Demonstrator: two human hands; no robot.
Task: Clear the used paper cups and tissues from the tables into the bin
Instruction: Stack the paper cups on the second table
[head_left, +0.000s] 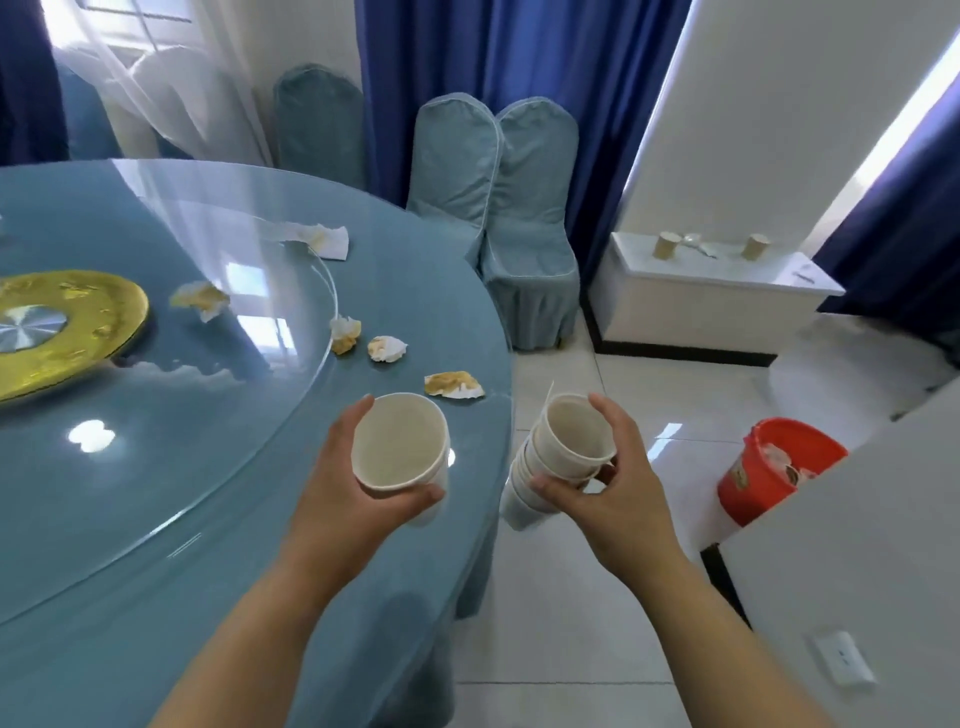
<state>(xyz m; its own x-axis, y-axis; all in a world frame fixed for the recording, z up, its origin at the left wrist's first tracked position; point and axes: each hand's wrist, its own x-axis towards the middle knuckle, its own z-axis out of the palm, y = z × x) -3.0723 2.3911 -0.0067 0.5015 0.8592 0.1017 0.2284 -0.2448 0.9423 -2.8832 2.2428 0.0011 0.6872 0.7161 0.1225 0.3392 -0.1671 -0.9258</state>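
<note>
My left hand (340, 499) grips a single white paper cup (400, 452) above the near right edge of the round blue table (156, 545). My right hand (618, 488) holds a stack of nested white paper cups (550, 457), just off the table's edge over the floor. Several crumpled, stained tissues lie on the table: one (453, 385) close beyond the left cup, two (387, 348) (345, 335) further in, one (200, 300) on the glass turntable (182, 415), one (317, 239) at the far side. The red bin (763, 473) stands on the floor at the right, with rubbish inside.
A white low cabinet (711, 306) at the back right carries two brown paper cups (666, 244) (754, 246). Two covered chairs (493, 208) stand by the blue curtain. A white wall corner (857, 545) partly hides the bin. A gold disc (67, 322) sits at the turntable's centre.
</note>
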